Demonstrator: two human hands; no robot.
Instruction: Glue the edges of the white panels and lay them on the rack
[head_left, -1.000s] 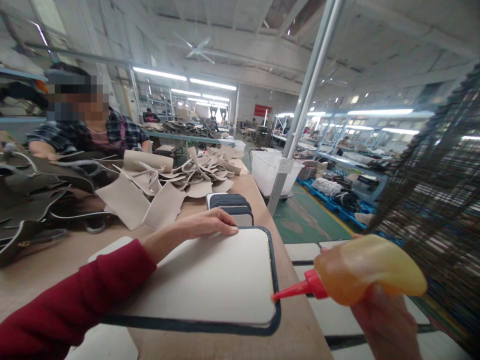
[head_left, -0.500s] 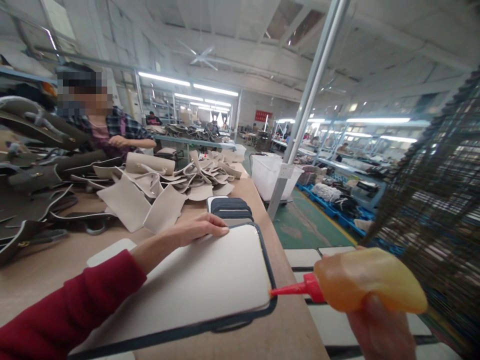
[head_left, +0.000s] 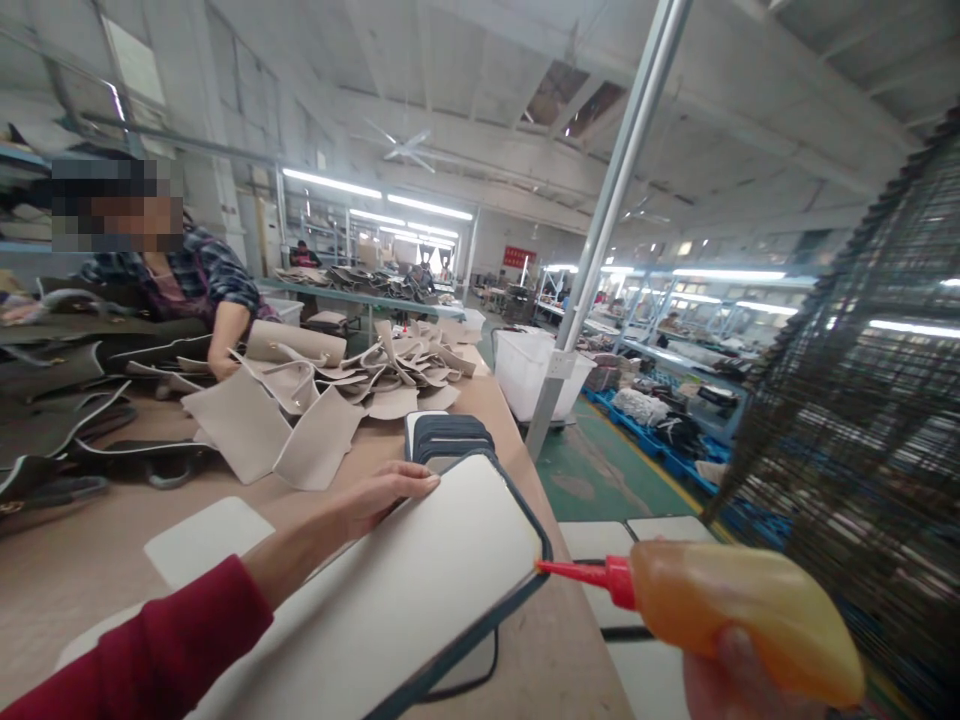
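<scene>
clasps in right grip [head_left: 739, 660] an amber bottle [head_left: 757, 595], touches its red nozzle [head_left: 600, 575] to a white panel [head_left: 420, 580] at one corner, and pinches the far edge in left grip [head_left: 386, 492].

Amber bottle [head_left: 750, 600] sideways, red nozzle [head_left: 581, 573] at white panel [head_left: 420, 560].

On the surface [head_left: 566, 660], beneath the panel [head_left: 390, 600], lies another panel [head_left: 472, 662]. Left of the panel: a loose sheet [head_left: 206, 540]. Directly behind it: a stack [head_left: 454, 430]; behind and left: a heap of pieces [head_left: 240, 420]. At the panel's far edge: the left hand [head_left: 386, 495]. Right of it: the bottle [head_left: 735, 610], in the right hand [head_left: 739, 685]. Behind and right: a bin [head_left: 517, 375].
</scene>
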